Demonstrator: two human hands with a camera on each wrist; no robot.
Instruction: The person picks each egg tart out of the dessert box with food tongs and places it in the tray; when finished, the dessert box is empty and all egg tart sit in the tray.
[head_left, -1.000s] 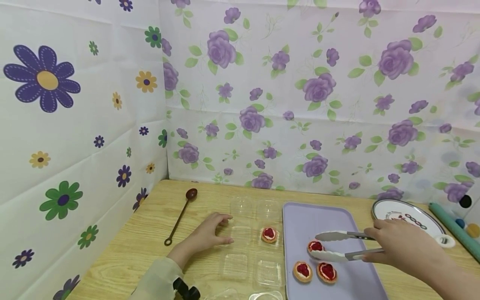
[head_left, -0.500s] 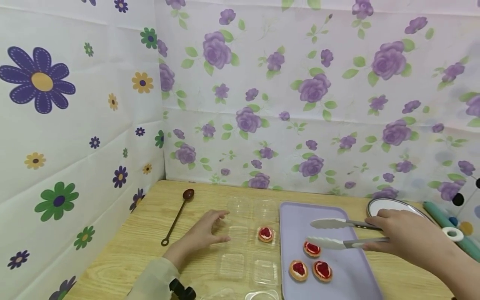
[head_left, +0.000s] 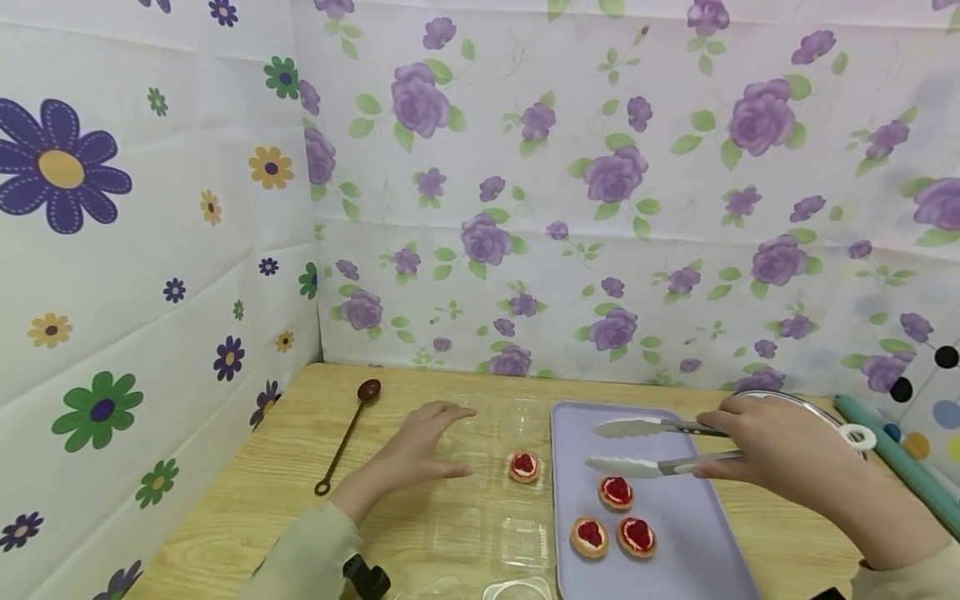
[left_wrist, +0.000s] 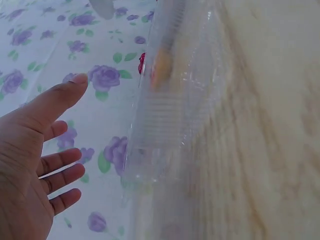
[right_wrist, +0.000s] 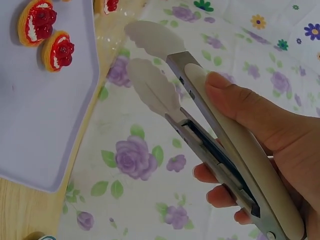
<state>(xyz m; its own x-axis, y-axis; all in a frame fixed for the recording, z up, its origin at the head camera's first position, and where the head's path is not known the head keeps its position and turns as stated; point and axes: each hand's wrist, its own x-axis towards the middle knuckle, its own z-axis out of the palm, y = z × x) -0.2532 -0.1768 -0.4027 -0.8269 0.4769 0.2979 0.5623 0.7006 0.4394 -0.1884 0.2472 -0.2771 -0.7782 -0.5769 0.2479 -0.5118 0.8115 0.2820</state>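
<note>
My right hand (head_left: 780, 442) grips metal tongs (right_wrist: 200, 82) with pale scalloped tips spread apart and nothing between them. The tongs hover over the lavender tray (head_left: 693, 542), beyond three fruit tarts with red topping: one tart (head_left: 616, 492) farther back, another tart (head_left: 589, 538) at front left, a third tart (head_left: 637, 537) beside it. Left of the tray lies a clear plastic container (head_left: 459, 533) with several compartments; a single tart (head_left: 523, 467) sits in a right-hand one. My left hand (head_left: 412, 450), thumb and fingers spread and holding nothing, hovers at the container's left side.
A dark long-handled spoon (head_left: 369, 390) lies at the left of the wooden table. Behind my right hand is a partly hidden white plate (head_left: 813, 410). A teal roll (head_left: 896, 458) lies at the far right. Flowered sheets (head_left: 525, 208) stand behind and left.
The tongs have moved up and left, off the rear tart they were around; that tart stays on the tray. My left hand has shifted slightly right over the container. The head view has drifted.
</note>
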